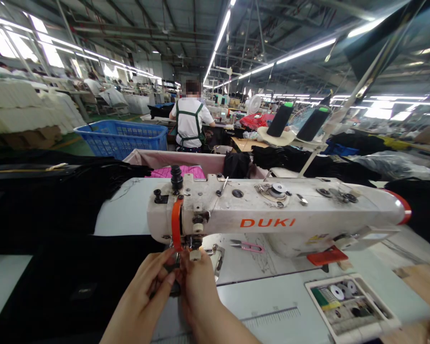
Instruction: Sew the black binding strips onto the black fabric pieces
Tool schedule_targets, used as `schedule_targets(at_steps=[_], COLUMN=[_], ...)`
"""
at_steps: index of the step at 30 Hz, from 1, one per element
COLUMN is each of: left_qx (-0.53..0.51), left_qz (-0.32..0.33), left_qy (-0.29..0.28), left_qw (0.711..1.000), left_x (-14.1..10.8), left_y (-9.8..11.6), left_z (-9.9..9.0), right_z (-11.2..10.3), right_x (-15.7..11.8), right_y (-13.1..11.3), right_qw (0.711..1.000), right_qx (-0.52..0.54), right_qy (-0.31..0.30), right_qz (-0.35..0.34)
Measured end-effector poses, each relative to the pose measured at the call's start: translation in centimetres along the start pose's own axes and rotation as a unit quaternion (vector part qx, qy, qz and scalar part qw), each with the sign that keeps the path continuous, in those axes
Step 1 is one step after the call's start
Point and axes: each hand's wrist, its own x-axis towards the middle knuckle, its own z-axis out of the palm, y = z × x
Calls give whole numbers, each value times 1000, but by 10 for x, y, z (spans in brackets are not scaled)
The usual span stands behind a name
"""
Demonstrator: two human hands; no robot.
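A white sewing machine [222, 210] marked DUKI stretches across the middle, with an orange guard [177, 224] at its needle end. Just below that guard both hands meet near the needle. My left hand [148, 282] has thumb and fingers pinched together at a small dark piece, partly hidden. Close against it is my right hand [198, 282], its fingertips bunched under the machine head; what they hold is hidden. Black fabric [82, 282] lies flat to the left of my left hand.
Pink-handled thread snips [251, 246] lie on the machine bed. A bobbin tray [351, 306] sits at the lower right. More black fabric [57, 191] is piled at left. Beyond are a blue basket [123, 136], black thread cones [280, 120] and a seated person [190, 119] seen from behind.
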Motion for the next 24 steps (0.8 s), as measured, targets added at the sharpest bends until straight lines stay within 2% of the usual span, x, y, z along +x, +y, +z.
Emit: schedule_targets(at_steps=[3, 5, 8, 10, 11, 12, 14, 17, 19, 21, 23, 24], left_qx=[36, 102, 204, 237, 244, 246, 236, 215, 186, 148, 121, 114], left_qz=[33, 97, 274, 363, 387, 398, 404, 369, 310, 236, 171, 152], left_qy=[-2, 14, -3, -37, -50, -58, -71, -94, -108, -120, -122, -123], left_qw=[999, 990, 940, 900, 888, 882, 881, 899, 926, 953, 970, 974], left_x=[2, 1, -4, -6, -7, -9, -12, -21, -27, -30, -32, -32], left_y=[1, 4, 12, 16, 15, 13, 3, -19, -29, -32, -28, -25], left_z=[-3, -7, -13, -14, -13, -12, -11, -8, -5, -2, 0, 1], right_z=[2, -2, -20, -41, -54, -67, -94, -127, -141, -149, -150, -150], right_x=[-4, -12, -34, -53, -62, -71, -85, -86, -74, -54, -33, -23], right_y=[-1, -3, -12, -25, -34, -44, -67, -103, -123, -135, -139, -138], right_qw=[1000, 1000, 995, 975, 957, 936, 884, 773, 676, 583, 515, 495], right_qx=[3, 1, -76, -190, -256, -324, -454, -621, -701, -751, -789, -803], right_qy=[-5, -15, -60, -114, -134, -138, -107, -11, 40, 49, 25, 12], right_qz=[-1, 4, 14, 26, 30, 20, -24, -130, -223, -305, -333, -332])
